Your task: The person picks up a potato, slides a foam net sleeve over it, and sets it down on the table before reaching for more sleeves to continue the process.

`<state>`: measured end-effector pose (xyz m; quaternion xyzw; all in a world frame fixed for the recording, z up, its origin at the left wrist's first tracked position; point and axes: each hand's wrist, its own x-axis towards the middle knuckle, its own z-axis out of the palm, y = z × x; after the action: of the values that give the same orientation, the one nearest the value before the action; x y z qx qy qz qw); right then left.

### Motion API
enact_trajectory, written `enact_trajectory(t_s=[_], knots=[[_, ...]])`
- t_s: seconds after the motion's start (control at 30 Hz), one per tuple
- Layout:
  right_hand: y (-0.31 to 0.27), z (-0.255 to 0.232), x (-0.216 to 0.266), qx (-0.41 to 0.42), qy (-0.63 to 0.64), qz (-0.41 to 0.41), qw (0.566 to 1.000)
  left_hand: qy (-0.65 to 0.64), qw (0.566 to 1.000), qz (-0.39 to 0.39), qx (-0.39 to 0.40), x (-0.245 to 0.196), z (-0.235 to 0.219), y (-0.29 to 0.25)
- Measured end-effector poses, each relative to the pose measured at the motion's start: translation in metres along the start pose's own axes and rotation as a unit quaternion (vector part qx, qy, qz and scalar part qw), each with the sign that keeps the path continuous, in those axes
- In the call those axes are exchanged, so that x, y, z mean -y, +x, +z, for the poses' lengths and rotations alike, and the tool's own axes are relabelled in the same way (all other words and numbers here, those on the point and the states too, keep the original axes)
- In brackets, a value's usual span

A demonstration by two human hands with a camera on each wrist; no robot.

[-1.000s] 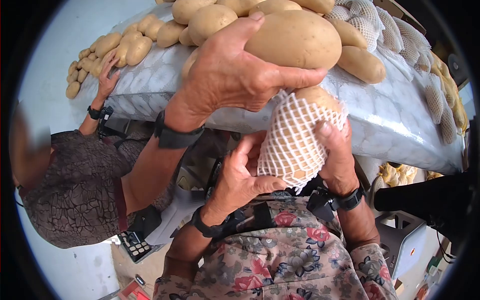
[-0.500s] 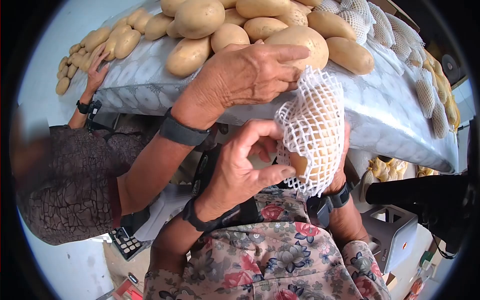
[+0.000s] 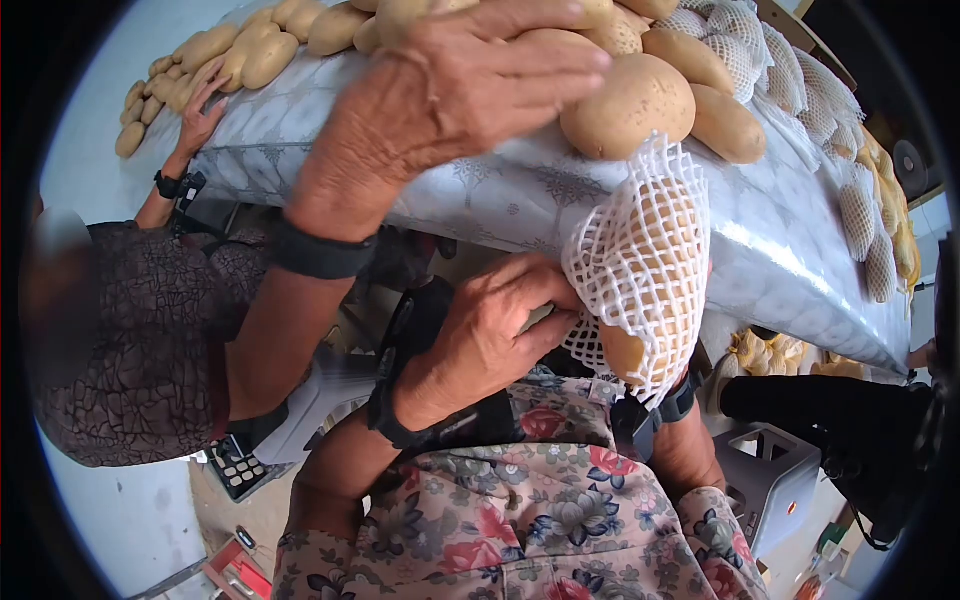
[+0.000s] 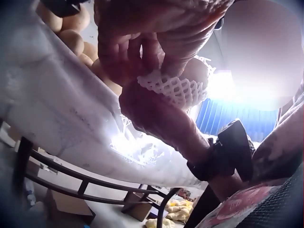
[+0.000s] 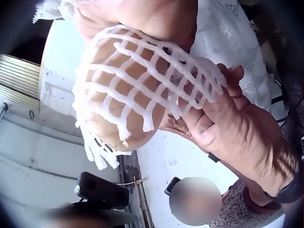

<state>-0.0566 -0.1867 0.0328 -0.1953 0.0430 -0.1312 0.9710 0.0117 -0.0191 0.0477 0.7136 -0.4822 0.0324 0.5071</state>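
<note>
A potato point(image 3: 622, 352) in a white foam net sleeve point(image 3: 640, 270) is held up in front of the apron. My right hand point(image 5: 142, 19) grips it from behind and is mostly hidden in the head view. From the left, my left hand point(image 3: 490, 325) pinches the loose edge of the net between thumb and fingers. In the right wrist view, the potato's bare end point(image 5: 130, 140) shows below the net's cut edge, and the left hand point(image 5: 247, 133) tugs the net's other side.
Another person's hand point(image 3: 450, 95) is over the potato pile point(image 3: 640, 105) on the covered table point(image 3: 470, 205); their other hand point(image 3: 203, 110) touches potatoes at far left. Netted potatoes point(image 3: 800, 80) lie at right. A grey stool point(image 3: 780, 480) stands below right.
The netted potato has turned upright and moved right, and my left thumb and fingers have closed on the net's edge. The other person's hand has moved away from it, up and left.
</note>
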Motion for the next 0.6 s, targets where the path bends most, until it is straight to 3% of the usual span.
enact_trajectory(t_s=[0.07,0.1,0.13,0.2,0.27,0.33,0.4,0.47,0.57,0.6], knots=[[-0.001,-0.002,0.003,-0.011,0.001,0.008,1.000,-0.205,0.973,-0.100,0.024,0.006,-0.009,-0.007],[0.003,-0.006,0.005,-0.009,0.001,0.018,1.000,-0.478,0.867,-0.142,0.002,0.013,-0.012,-0.010],[0.003,-0.007,0.005,-0.013,0.013,0.021,1.000,-0.545,0.827,-0.124,-0.059,0.020,-0.015,-0.009],[0.003,-0.004,0.003,-0.021,0.039,0.028,0.999,-0.546,0.819,-0.142,-0.106,0.021,-0.028,-0.012],[0.002,0.001,-0.002,-0.047,0.017,0.021,0.999,-0.385,0.913,-0.125,-0.058,0.011,-0.022,-0.015],[0.000,0.004,-0.007,-0.074,-0.006,0.015,0.997,-0.087,0.993,-0.075,0.018,-0.012,-0.018,-0.004],[0.000,0.004,-0.009,-0.070,-0.015,0.014,0.997,-0.008,0.998,-0.050,-0.043,-0.008,-0.002,0.002],[0.000,0.003,-0.009,-0.036,-0.009,0.016,0.999,-0.035,0.994,-0.043,-0.097,0.002,0.001,0.003],[0.000,0.003,-0.009,-0.022,-0.008,0.022,0.999,0.010,0.997,0.000,-0.080,0.005,-0.006,0.005],[0.001,0.005,-0.008,-0.024,-0.007,0.024,0.999,-0.095,0.991,-0.058,-0.078,0.006,-0.009,0.003]])
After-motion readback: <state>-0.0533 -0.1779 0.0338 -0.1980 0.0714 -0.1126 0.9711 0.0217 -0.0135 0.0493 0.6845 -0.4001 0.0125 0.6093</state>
